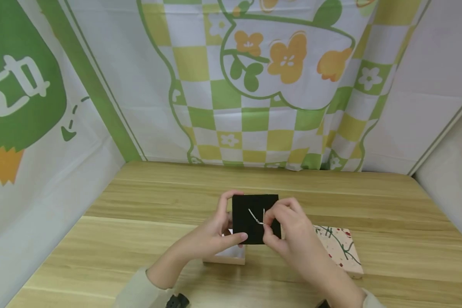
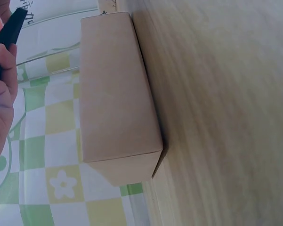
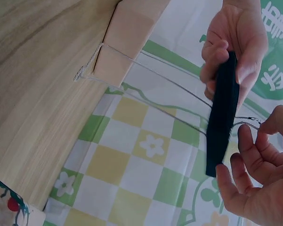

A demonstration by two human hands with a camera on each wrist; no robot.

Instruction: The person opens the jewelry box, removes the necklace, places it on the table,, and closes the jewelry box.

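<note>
My left hand [image 1: 211, 237] grips the left side of a square black jewelry pad [image 1: 243, 224], thumb on its face and fingers behind. A thin silver chain necklace [image 1: 254, 217] passes through the pad. On the front, my right hand [image 1: 290, 226] pinches the short end of the chain between thumb and index finger. From the right wrist, the pad [image 3: 221, 122] appears edge-on, and a long loop of the necklace [image 3: 155, 79] hangs out behind it. Part of the chain at the fingertips is hidden in the head view.
Below the pad, a pale pink box base [image 1: 225, 259] stands on the wooden table [image 1: 138, 256], partly covered by my left hand. A lid with a branch and red-dot print [image 1: 344, 250] lies to the right, behind my right forearm. A checkered flower curtain [image 1: 254, 107] hangs behind the table.
</note>
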